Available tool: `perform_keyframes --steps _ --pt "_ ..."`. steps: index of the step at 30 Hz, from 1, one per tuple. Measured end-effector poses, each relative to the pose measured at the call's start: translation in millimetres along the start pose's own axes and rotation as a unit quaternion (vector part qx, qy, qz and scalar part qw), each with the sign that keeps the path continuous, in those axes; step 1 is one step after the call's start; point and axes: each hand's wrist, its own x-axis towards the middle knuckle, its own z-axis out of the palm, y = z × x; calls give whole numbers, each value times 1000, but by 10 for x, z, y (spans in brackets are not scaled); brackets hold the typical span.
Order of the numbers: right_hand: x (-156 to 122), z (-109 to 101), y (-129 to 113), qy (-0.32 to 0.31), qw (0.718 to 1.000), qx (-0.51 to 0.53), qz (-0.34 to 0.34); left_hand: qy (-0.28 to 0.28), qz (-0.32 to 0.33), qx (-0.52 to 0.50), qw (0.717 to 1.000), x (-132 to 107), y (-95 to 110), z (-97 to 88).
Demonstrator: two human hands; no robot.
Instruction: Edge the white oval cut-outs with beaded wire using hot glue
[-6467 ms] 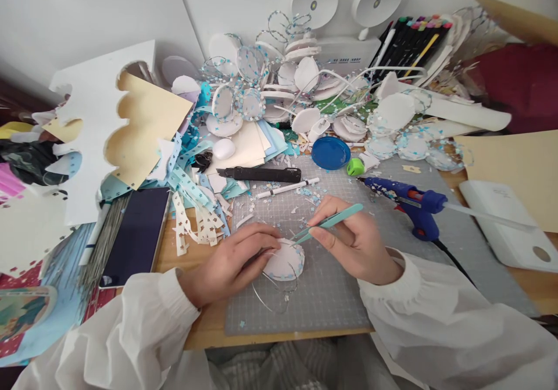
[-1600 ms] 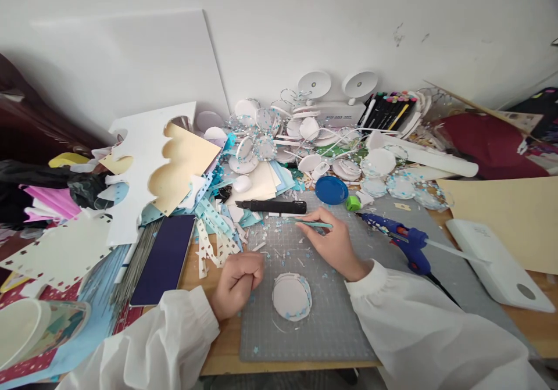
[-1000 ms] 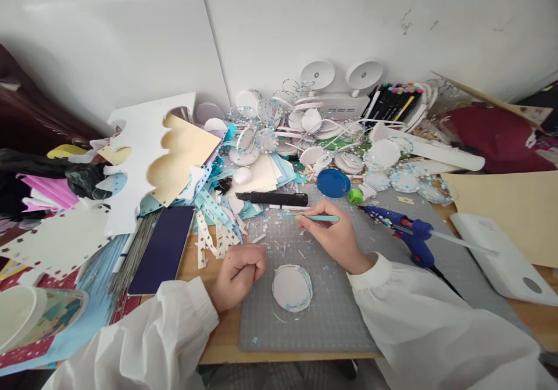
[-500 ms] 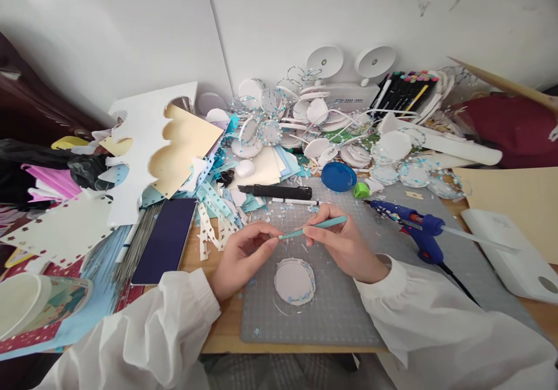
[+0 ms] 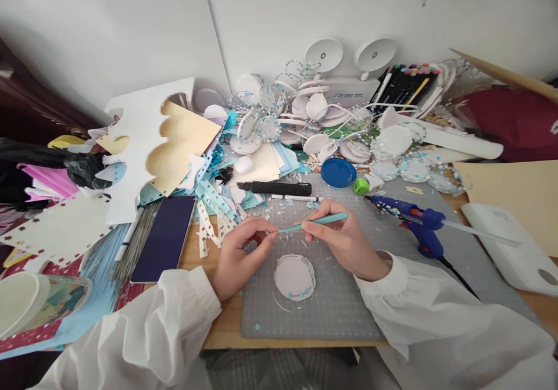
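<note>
My right hand point(image 5: 344, 242) grips teal tweezers point(image 5: 318, 222), their tips pointing left. My left hand point(image 5: 242, 253) is raised just above the grey cutting mat point(image 5: 331, 308), thumb and fingers pinched together right at the tweezer tips; what they pinch is too small to make out. Below both hands a white oval paper piece point(image 5: 294, 276) edged with tiny blue bits lies flat on the mat, with a thin wire loop under it. Neither hand touches the oval.
A blue glue gun point(image 5: 412, 221) lies right of my hands, a black craft knife point(image 5: 279, 188) and a white pen behind them. A blue lid point(image 5: 338, 172), a dark phone point(image 5: 165, 237), cut card sheets point(image 5: 165, 146) and a heap of white paper petals point(image 5: 305, 117) crowd the desk.
My left hand, a loose fist on the mat a second ago, has lifted and pinched at the tweezer tips. My right hand drew the tweezers back toward me. The oval has stayed put.
</note>
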Motion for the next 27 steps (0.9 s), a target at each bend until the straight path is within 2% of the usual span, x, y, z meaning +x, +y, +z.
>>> perform_keyframes --steps 3,6,15,21,27 --pt "-4 14 5 5 1000 -7 -7 11 27 26 999 -12 -7 9" --pt "-1 30 5 7 1000 -15 -17 18 27 33 999 -24 1 15" --pt "-62 72 -39 44 991 -95 -88 28 -35 28 999 -1 25 17" --pt "-71 88 -64 71 983 -105 -131 24 -48 10 999 -15 22 20" --pt "-95 79 -60 38 983 -132 -126 14 -50 12 999 -11 26 18"
